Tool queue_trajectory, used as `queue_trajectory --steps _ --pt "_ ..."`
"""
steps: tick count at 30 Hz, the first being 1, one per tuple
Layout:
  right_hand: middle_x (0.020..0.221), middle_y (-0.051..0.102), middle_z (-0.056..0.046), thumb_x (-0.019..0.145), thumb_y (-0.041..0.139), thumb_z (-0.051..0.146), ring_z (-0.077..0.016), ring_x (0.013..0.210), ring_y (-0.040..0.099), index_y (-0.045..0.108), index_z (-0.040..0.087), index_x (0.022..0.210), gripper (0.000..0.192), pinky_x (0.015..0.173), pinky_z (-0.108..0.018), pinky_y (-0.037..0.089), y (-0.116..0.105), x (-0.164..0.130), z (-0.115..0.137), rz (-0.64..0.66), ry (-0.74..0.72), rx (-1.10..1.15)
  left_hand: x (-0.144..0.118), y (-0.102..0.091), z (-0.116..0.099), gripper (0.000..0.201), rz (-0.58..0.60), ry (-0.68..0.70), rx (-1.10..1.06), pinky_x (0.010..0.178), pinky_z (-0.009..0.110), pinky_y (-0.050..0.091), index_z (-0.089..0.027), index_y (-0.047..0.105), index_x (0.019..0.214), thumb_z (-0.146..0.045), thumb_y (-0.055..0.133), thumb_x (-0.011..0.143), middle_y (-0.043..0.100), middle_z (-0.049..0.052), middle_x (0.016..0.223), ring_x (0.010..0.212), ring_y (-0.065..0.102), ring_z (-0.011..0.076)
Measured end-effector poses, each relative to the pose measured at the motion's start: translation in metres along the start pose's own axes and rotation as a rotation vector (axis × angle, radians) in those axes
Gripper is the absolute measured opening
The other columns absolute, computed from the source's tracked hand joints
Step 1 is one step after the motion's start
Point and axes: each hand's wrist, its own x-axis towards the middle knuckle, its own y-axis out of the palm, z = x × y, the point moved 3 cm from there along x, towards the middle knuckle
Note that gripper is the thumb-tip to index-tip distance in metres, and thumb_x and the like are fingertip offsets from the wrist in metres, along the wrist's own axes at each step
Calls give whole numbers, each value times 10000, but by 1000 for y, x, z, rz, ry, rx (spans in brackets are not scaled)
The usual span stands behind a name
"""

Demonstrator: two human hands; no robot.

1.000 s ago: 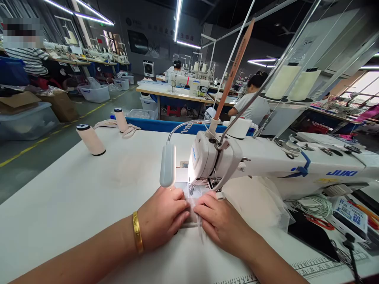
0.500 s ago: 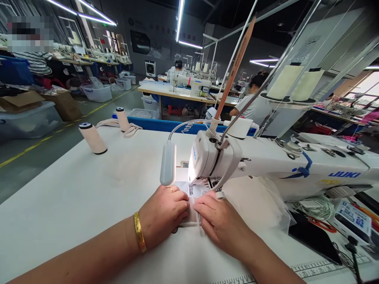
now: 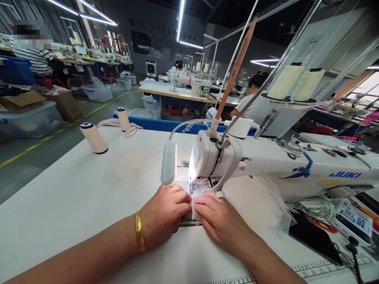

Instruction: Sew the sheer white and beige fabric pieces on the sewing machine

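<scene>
My left hand (image 3: 164,215) and my right hand (image 3: 220,223) lie side by side on a small pale fabric piece (image 3: 192,215), fingertips pressing it flat on the white sewing table (image 3: 89,189). The piece runs under the needle area (image 3: 197,188) of a white JUKI sewing machine (image 3: 266,161). A gold bangle sits on my left wrist. Sheer white fabric (image 3: 257,205) lies under the machine arm, to the right of my right hand. A grey gooseneck lamp (image 3: 168,167) hangs just above my left hand.
Two cream thread spools (image 3: 94,138) stand at the table's far left, one beside beige straps (image 3: 130,129). Large thread cones (image 3: 296,83) stand behind the machine. Cables, a control box (image 3: 353,215) and red scissors lie at right. Other people sit at machines beyond.
Both hands have slid slightly toward the needle with the fabric piece, and their fingertips have closed together over it.
</scene>
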Motion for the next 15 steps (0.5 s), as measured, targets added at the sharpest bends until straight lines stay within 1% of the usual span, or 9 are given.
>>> queue_trajectory --steps 3,5,11,15 --pt "890 651 -44 943 490 44 -225 830 582 634 239 1062 270 725 -343 474 -4 -1 4 37 -11 3 -3 -3 -10 274 1 -1 -25 868 420 384 -221 707 923 -64 484 941 743 10 901 825 623 200" --pt "872 641 -39 941 485 44 -222 813 574 632 240 1046 266 719 -340 465 -5 -1 5 50 -4 3 -4 -3 -13 270 0 0 -33 875 420 372 -223 706 930 -79 481 966 736 6 881 792 609 188" --pt "854 619 -35 929 473 38 -218 804 555 616 234 991 251 701 -331 442 -3 -1 2 56 7 0 -2 -1 -10 271 -13 -4 -13 870 412 354 -228 704 943 -75 482 967 736 6 877 771 599 183" --pt "856 618 -41 943 454 45 -218 812 556 601 229 937 236 684 -327 430 -2 1 1 44 41 21 -2 0 -7 260 10 -22 11 852 413 357 -218 705 962 -104 473 988 739 19 905 799 622 194"
